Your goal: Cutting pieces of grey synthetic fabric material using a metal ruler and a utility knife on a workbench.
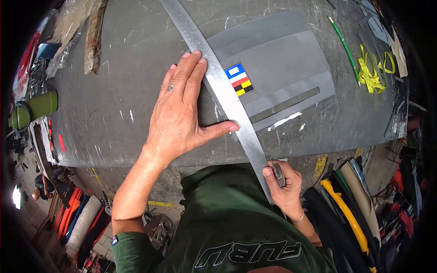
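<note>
A long metal ruler [223, 86] lies slantwise across the dark work table [123, 86], its near end jutting past the front edge. My left hand [175, 111] is spread flat, with fingertips and thumb pressing on the ruler's left side. Along the ruler's right side lies a flat grey sheet piece [284, 68] with a curved far edge and a long narrow slot. A small patch of coloured flag designs [239, 79] sits on it beside the ruler. By the ruler's near end, my right hand [287, 189] is closed around a grey cutter knife [278, 174].
On the table's right lie a green pencil [343, 48], a tangled yellow measuring tape [372, 77] and grey scraps. A worn wooden strip [94, 36] and a green cylinder [43, 107] are at left. Fabric rolls [85, 225] stand below; a person [44, 183] is at far left.
</note>
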The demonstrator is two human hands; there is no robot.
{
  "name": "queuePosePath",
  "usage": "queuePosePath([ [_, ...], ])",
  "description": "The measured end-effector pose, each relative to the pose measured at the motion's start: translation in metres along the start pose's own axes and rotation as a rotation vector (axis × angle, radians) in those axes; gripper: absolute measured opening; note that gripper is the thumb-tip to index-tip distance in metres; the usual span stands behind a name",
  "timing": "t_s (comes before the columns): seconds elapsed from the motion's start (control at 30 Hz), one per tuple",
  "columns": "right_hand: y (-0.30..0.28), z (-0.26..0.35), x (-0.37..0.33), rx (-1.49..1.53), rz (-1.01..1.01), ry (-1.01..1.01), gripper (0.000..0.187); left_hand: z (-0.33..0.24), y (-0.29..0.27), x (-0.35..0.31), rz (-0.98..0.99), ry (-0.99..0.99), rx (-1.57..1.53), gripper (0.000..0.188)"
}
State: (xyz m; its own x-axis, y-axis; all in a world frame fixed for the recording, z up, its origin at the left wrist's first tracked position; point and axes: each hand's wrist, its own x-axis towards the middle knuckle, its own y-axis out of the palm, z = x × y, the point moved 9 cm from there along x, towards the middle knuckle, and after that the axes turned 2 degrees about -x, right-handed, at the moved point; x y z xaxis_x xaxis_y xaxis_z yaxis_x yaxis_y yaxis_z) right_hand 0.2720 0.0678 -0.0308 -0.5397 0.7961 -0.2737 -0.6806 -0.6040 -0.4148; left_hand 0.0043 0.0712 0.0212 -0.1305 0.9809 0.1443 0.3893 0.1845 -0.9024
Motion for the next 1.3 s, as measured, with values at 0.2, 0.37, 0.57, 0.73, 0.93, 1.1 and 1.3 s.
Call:
queuePosePath([
  [0.2, 0.001, 0.0, 0.001, 0.038, 0.002, 0.041, 0.021, 0.002, 0.003, -0.001, 0.009, -0.01, 0.004, 0.123],
  [0.37, 0.0, 0.003, 0.002, 0.064, -0.02, 0.023, 0.02, 0.005, 0.004, -0.001, 0.014, -0.032, 0.0, 0.128],
  [0.57, 0.001, 0.003, 0.003, 0.064, -0.026, -0.003, 0.02, 0.006, 0.005, 0.0, 0.02, -0.036, 0.006, 0.129],
  [0.73, 0.001, 0.004, 0.003, 0.068, -0.022, -0.015, 0.019, 0.005, 0.004, 0.0, 0.016, -0.034, 0.001, 0.13],
  [0.93, 0.001, -0.001, 0.001, 0.032, 0.015, 0.023, 0.019, 0.005, 0.005, -0.001, 0.012, -0.035, -0.009, 0.128],
  [1.1, 0.001, 0.001, 0.001, 0.013, -0.01, -0.045, 0.03, 0.003, -0.008, 0.003, -0.003, -0.022, 0.006, 0.113],
  [1.3, 0.002, -0.002, 0.0, 0.018, 0.017, 0.138, 0.021, 0.0, -0.028, 0.023, 0.108, 0.138, 0.187, 0.054],
])
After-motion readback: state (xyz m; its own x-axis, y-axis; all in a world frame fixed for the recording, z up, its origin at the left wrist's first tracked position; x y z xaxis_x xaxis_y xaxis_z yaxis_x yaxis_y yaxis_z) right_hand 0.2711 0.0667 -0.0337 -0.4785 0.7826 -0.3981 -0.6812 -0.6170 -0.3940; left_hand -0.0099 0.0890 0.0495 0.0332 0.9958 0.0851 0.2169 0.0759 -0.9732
